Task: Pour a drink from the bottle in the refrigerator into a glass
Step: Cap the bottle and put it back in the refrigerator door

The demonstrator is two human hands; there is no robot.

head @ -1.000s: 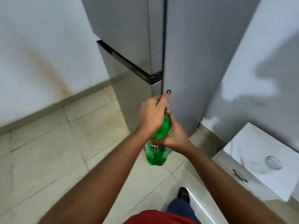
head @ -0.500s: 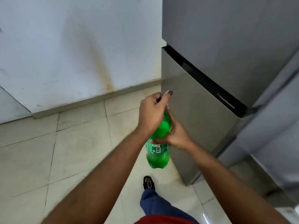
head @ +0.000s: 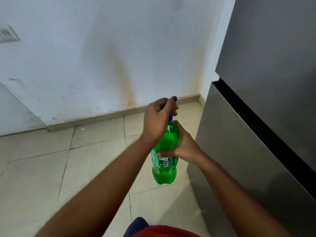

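- At 6 o'clock, at the bottom edge, a red garment [head: 164,231] and a piece of blue cloth [head: 137,225] of the person show.
- Two bare forearms rise from the bottom corners toward the centre of the view.
- The green bottle [head: 164,170] is held in the air above the tiled floor [head: 51,168], upright with a light tilt, near the centre of the view, a little toward 5 o'clock. It has a label with a barcode around the middle.
- The right hand [head: 183,147] is wrapped around the upper body of the bottle from the 3 o'clock side, fingers pressed on the plastic.
- The left hand [head: 158,120] is closed over the top of the bottle; its fingers pinch the blue cap [head: 170,117], which shows only a little under them.
- At 3 o'clock stands the grey refrigerator [head: 256,117], doors closed, just beside the bottle.
- At 12 o'clock is the white wall [head: 85,57] with a brown stain [head: 124,79] that runs down to the skirting.
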